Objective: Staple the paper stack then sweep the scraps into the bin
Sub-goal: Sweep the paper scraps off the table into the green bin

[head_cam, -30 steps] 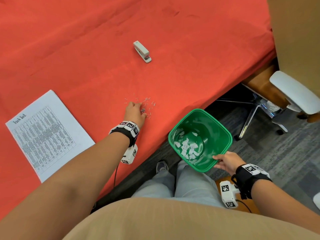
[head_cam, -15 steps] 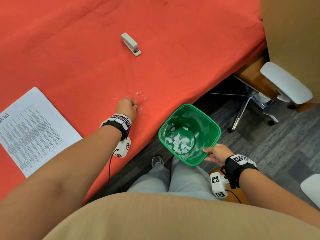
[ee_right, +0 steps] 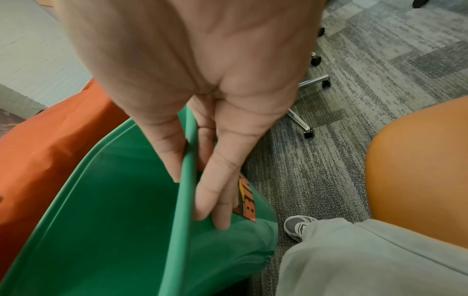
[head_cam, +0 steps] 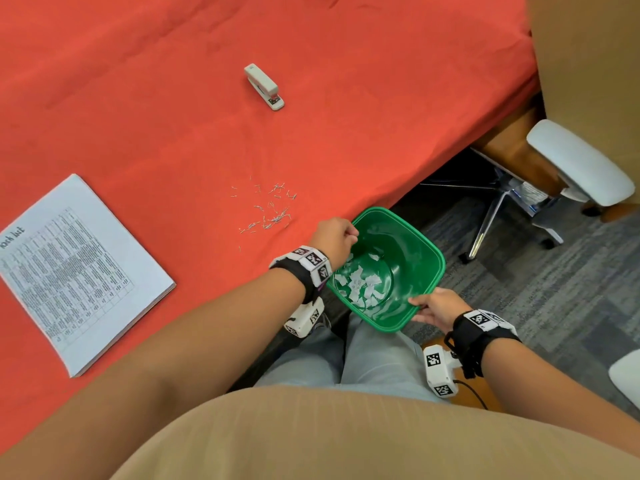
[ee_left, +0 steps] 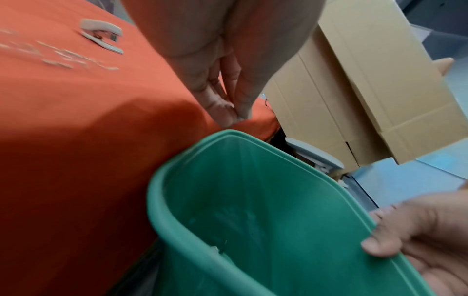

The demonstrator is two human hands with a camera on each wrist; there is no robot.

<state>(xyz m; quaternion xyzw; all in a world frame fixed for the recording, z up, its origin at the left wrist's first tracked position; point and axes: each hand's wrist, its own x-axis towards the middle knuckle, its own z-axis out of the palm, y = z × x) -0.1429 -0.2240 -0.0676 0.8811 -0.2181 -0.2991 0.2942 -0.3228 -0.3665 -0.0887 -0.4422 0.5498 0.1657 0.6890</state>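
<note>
A green bin (head_cam: 433, 258) hangs at the red table's (head_cam: 138, 116) near edge, with white paper scraps (head_cam: 360, 285) on its bottom. My right hand (head_cam: 433, 306) grips the bin's near rim (ee_right: 182, 220), thumb inside and fingers (ee_right: 217, 180) outside. Over the far rim (ee_left: 177, 230), my left hand (head_cam: 341, 237) pinches thumb and fingertip together (ee_left: 233, 114) on staples too small to make out. Loose staples (head_cam: 270, 209) lie scattered on the cloth just left of the bin. The white stapler (head_cam: 264, 86) lies farther back. A printed paper stack (head_cam: 76, 268) rests at the left.
A white-armed office chair (head_cam: 581, 168) and a tall cardboard box (head_cam: 588, 64) stand to the right of the table. Grey carpet (head_cam: 554, 289) lies under the bin. My legs (head_cam: 346, 358) and an orange seat (ee_right: 418, 160) are below it.
My left hand has left the staple pile and moved right, over the bin's rim, fingers pinched. The bin, held by my right hand, has come up against the table edge.
</note>
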